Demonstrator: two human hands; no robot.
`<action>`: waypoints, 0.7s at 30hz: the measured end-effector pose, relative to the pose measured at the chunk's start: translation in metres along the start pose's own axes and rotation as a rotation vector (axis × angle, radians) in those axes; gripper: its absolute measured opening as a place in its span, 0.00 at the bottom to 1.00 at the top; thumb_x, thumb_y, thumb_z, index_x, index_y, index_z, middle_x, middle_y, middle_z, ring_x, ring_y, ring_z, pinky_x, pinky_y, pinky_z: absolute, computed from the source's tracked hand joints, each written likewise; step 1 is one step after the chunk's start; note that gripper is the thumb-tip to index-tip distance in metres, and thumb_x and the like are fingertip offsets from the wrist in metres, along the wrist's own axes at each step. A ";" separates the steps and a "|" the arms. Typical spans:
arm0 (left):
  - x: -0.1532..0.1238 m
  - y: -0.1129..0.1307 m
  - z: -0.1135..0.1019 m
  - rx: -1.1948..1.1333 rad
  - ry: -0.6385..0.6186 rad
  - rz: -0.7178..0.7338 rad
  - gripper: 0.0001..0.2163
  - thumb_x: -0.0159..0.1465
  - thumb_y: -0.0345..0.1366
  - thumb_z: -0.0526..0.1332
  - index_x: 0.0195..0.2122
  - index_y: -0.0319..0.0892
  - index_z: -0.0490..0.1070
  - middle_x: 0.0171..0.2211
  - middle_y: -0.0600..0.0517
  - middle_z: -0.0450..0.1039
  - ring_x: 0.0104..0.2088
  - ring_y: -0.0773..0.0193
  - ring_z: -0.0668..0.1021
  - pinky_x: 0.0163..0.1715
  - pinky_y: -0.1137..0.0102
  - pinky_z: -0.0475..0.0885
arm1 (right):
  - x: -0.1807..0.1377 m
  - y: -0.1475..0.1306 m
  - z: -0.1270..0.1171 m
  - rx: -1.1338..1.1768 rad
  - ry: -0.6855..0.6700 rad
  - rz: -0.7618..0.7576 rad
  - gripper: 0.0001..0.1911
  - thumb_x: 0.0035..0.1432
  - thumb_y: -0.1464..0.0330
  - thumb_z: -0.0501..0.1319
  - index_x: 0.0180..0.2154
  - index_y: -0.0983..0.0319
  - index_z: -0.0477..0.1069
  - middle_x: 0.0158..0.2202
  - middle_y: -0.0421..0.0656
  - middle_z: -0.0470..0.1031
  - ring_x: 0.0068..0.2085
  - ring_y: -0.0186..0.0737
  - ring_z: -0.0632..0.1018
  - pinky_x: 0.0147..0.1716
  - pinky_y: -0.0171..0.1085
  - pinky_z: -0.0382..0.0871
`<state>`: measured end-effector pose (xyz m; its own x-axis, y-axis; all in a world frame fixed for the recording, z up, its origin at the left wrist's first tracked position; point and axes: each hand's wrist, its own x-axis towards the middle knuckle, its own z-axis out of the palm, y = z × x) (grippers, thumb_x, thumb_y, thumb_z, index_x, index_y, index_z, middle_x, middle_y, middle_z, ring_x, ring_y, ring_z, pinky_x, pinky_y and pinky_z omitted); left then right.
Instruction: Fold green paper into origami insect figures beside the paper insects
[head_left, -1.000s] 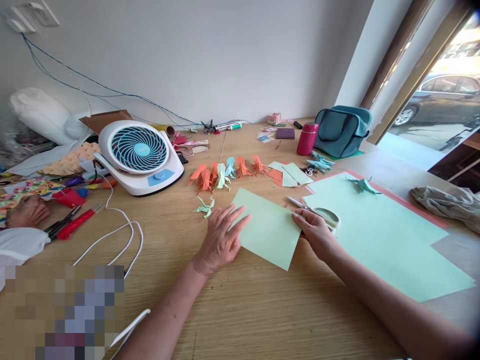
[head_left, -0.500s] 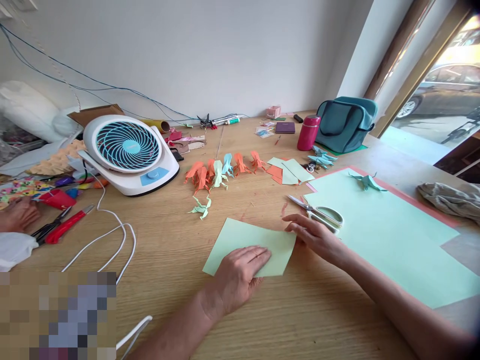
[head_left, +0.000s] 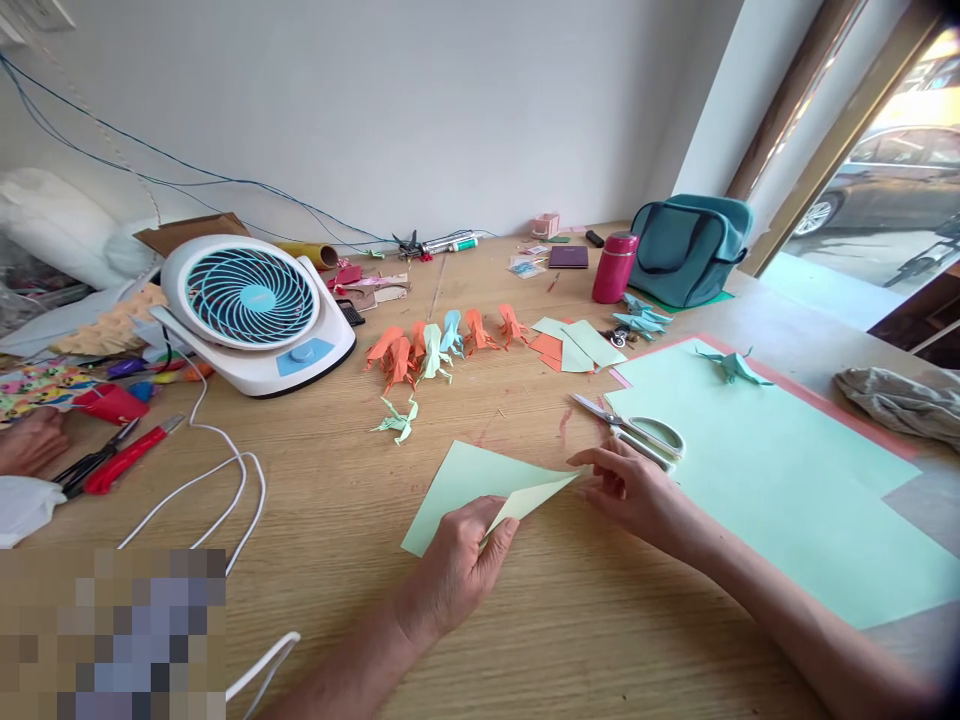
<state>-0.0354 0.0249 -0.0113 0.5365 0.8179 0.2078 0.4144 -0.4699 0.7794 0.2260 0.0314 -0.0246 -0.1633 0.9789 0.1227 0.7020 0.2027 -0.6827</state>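
A pale green sheet of paper (head_left: pixel 461 480) lies on the table in front of me, its near right side lifted and curled over. My left hand (head_left: pixel 469 560) grips that raised edge, thumb on the near side and fingers tucked into the curl. At the sheet's right corner, my right hand (head_left: pixel 626 490) has the tip between its bent fingers and thumb. Scissors with pale handles (head_left: pixel 649 440) lie partly open just behind my right hand. A small green origami figure (head_left: pixel 396 422) stands beyond the sheet.
Several orange, green and blue origami figures (head_left: pixel 433 352) stand in a row further back. Cut paper pieces (head_left: pixel 581 345) lie right of them. Large green sheets (head_left: pixel 765 480) cover the right side. A fan (head_left: pixel 251 310) stands left, near red-handled pliers (head_left: pixel 135 458) and another person's hand (head_left: pixel 34 440).
The sheet lay nearly flat under my left palm; now its near right part is raised and curled over. My left hand has turned to grip the edge, and my right fingers have curled in.
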 end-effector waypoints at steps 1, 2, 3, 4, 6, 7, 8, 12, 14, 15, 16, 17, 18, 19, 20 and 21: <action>0.000 -0.001 0.001 -0.019 0.004 -0.010 0.14 0.71 0.39 0.49 0.34 0.41 0.71 0.30 0.48 0.73 0.32 0.62 0.74 0.35 0.70 0.69 | -0.001 0.000 0.000 -0.015 -0.021 0.024 0.14 0.57 0.66 0.61 0.46 0.54 0.74 0.28 0.39 0.68 0.27 0.37 0.71 0.29 0.39 0.69; 0.000 -0.001 0.002 -0.037 0.011 -0.019 0.14 0.71 0.39 0.49 0.34 0.41 0.71 0.29 0.48 0.72 0.31 0.62 0.73 0.33 0.70 0.68 | -0.002 0.000 0.000 0.003 -0.058 0.051 0.14 0.58 0.66 0.60 0.46 0.54 0.74 0.25 0.37 0.67 0.26 0.37 0.71 0.27 0.38 0.67; 0.000 -0.002 0.003 -0.049 0.021 -0.027 0.15 0.71 0.40 0.49 0.33 0.41 0.70 0.29 0.49 0.71 0.30 0.63 0.71 0.32 0.70 0.67 | -0.003 -0.001 -0.001 0.049 -0.106 0.081 0.13 0.59 0.65 0.59 0.47 0.53 0.73 0.22 0.36 0.67 0.24 0.37 0.70 0.26 0.37 0.66; -0.001 -0.003 0.004 -0.057 0.036 -0.035 0.15 0.71 0.40 0.49 0.32 0.41 0.69 0.28 0.50 0.69 0.29 0.64 0.69 0.31 0.71 0.66 | -0.003 -0.002 -0.001 0.116 -0.158 0.111 0.13 0.61 0.64 0.58 0.48 0.53 0.72 0.21 0.35 0.68 0.24 0.36 0.71 0.25 0.37 0.66; -0.001 -0.004 0.006 -0.071 0.070 -0.058 0.16 0.70 0.41 0.50 0.27 0.41 0.65 0.25 0.53 0.65 0.27 0.66 0.66 0.29 0.72 0.63 | -0.002 -0.005 -0.001 0.279 -0.254 0.160 0.12 0.62 0.62 0.58 0.47 0.54 0.71 0.24 0.36 0.74 0.24 0.37 0.75 0.25 0.36 0.68; -0.001 -0.004 0.007 -0.080 0.085 -0.074 0.16 0.70 0.41 0.51 0.25 0.42 0.62 0.24 0.54 0.62 0.26 0.67 0.64 0.28 0.72 0.61 | 0.000 -0.006 -0.001 0.357 -0.291 0.182 0.12 0.62 0.60 0.59 0.46 0.56 0.71 0.27 0.38 0.76 0.25 0.37 0.76 0.26 0.37 0.70; -0.001 -0.005 0.007 -0.093 0.097 -0.093 0.16 0.70 0.41 0.52 0.24 0.42 0.60 0.23 0.56 0.60 0.26 0.67 0.62 0.27 0.72 0.59 | 0.002 -0.006 -0.001 0.425 -0.317 0.201 0.12 0.61 0.59 0.60 0.43 0.57 0.71 0.29 0.39 0.78 0.27 0.38 0.78 0.27 0.37 0.72; 0.001 -0.005 0.007 -0.147 0.131 -0.186 0.18 0.68 0.44 0.53 0.23 0.43 0.53 0.22 0.57 0.52 0.24 0.69 0.56 0.24 0.72 0.53 | 0.007 -0.003 0.002 0.548 -0.328 0.234 0.15 0.56 0.55 0.65 0.34 0.60 0.71 0.29 0.42 0.79 0.30 0.40 0.79 0.31 0.38 0.74; 0.003 -0.005 0.006 -0.172 0.145 -0.228 0.20 0.67 0.45 0.53 0.22 0.44 0.50 0.21 0.58 0.48 0.24 0.70 0.54 0.22 0.72 0.50 | 0.007 -0.001 0.005 0.566 -0.297 0.220 0.17 0.57 0.53 0.64 0.33 0.61 0.71 0.27 0.42 0.78 0.30 0.40 0.79 0.30 0.38 0.74; 0.004 -0.005 0.005 -0.187 0.153 -0.248 0.21 0.67 0.47 0.53 0.22 0.44 0.48 0.21 0.58 0.46 0.23 0.70 0.52 0.22 0.72 0.49 | 0.007 0.000 0.006 0.572 -0.280 0.209 0.18 0.58 0.52 0.63 0.32 0.61 0.71 0.26 0.42 0.78 0.29 0.40 0.79 0.30 0.38 0.74; 0.005 -0.005 0.004 -0.202 0.160 -0.266 0.22 0.66 0.48 0.53 0.21 0.44 0.46 0.21 0.58 0.44 0.23 0.70 0.51 0.22 0.71 0.48 | 0.006 0.001 0.007 0.576 -0.265 0.197 0.19 0.59 0.51 0.62 0.32 0.61 0.71 0.26 0.42 0.78 0.29 0.39 0.78 0.30 0.38 0.73; 0.006 -0.005 0.003 -0.217 0.166 -0.282 0.23 0.66 0.50 0.53 0.21 0.44 0.44 0.21 0.58 0.42 0.23 0.70 0.50 0.22 0.71 0.47 | 0.006 0.001 0.008 0.576 -0.251 0.187 0.20 0.60 0.50 0.61 0.31 0.61 0.71 0.26 0.42 0.77 0.29 0.39 0.78 0.29 0.37 0.73; 0.006 -0.005 0.003 -0.228 0.170 -0.296 0.23 0.66 0.51 0.53 0.22 0.45 0.43 0.21 0.58 0.41 0.22 0.71 0.50 0.22 0.71 0.47 | 0.006 0.001 0.008 0.574 -0.240 0.177 0.21 0.61 0.50 0.60 0.31 0.61 0.71 0.25 0.42 0.77 0.29 0.39 0.78 0.29 0.37 0.73; 0.007 -0.005 0.002 -0.233 0.174 -0.303 0.24 0.66 0.52 0.53 0.22 0.45 0.42 0.21 0.58 0.40 0.22 0.71 0.49 0.22 0.71 0.46 | 0.005 0.000 0.008 0.569 -0.232 0.165 0.21 0.61 0.49 0.59 0.31 0.61 0.70 0.25 0.42 0.77 0.29 0.39 0.78 0.30 0.37 0.72; 0.007 -0.005 0.001 -0.231 0.175 -0.301 0.24 0.66 0.52 0.52 0.22 0.45 0.42 0.21 0.58 0.40 0.22 0.71 0.49 0.21 0.71 0.46 | 0.005 0.000 0.008 0.562 -0.222 0.154 0.21 0.61 0.49 0.58 0.30 0.61 0.70 0.25 0.42 0.77 0.29 0.38 0.78 0.30 0.37 0.72; 0.007 -0.005 0.001 -0.223 0.169 -0.286 0.24 0.66 0.51 0.52 0.22 0.45 0.43 0.21 0.59 0.40 0.22 0.71 0.49 0.21 0.71 0.47 | 0.005 0.000 0.007 0.554 -0.212 0.145 0.22 0.62 0.49 0.58 0.30 0.61 0.70 0.26 0.42 0.78 0.29 0.38 0.78 0.31 0.37 0.72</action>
<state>-0.0334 0.0324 -0.0143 0.2866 0.9571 0.0434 0.3499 -0.1467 0.9252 0.2202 0.0359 -0.0288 -0.2673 0.9577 -0.1064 0.2716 -0.0310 -0.9619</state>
